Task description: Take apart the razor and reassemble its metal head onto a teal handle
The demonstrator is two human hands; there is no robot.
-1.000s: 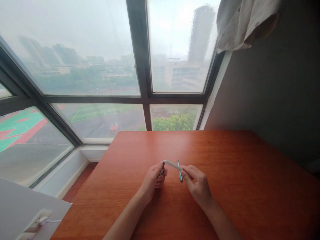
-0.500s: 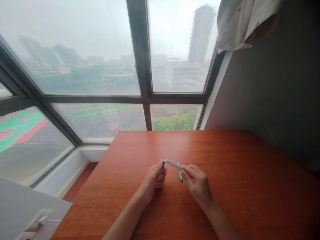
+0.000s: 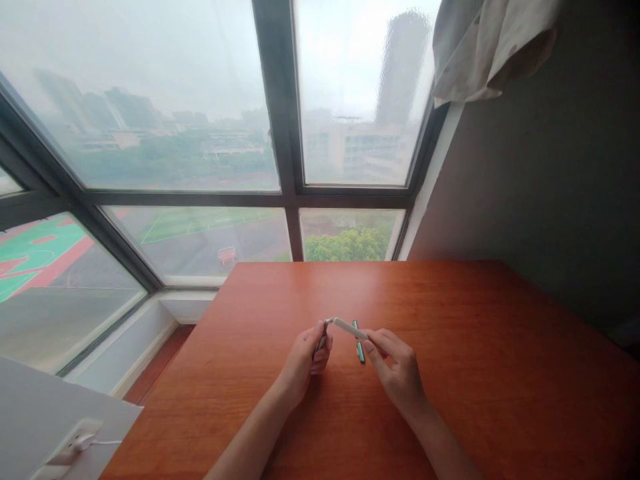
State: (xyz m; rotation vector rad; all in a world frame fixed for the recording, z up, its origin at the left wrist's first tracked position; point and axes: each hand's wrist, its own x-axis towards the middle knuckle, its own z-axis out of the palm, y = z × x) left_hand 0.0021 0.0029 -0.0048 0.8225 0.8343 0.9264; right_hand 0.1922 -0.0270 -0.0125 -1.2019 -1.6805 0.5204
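Two bare hands meet over the middle of the table, a bit closer to its left edge than its right. Left hand is curled shut, thumb and fingers pinching a dark thin piece that pokes up out of the fist. Right hand pinches one end of a white tube between thumb and forefinger, other fingers folded under. The tube is off the table, tilted, its free end pointing left toward the top of the dark piece. The two ends look to be touching or just apart; too small to tell. The tube's tip there looks greyish.

One teal stick lies flat on the table between the hands, just beside the right hand's fingertips, running roughly toward the far edge. The tube crosses above it and hides part of it.

Beyond the table's far edge is a big window with dark frames. A pale cloth hangs above the far right corner. A white wall socket with a plug sits off the near left corner.
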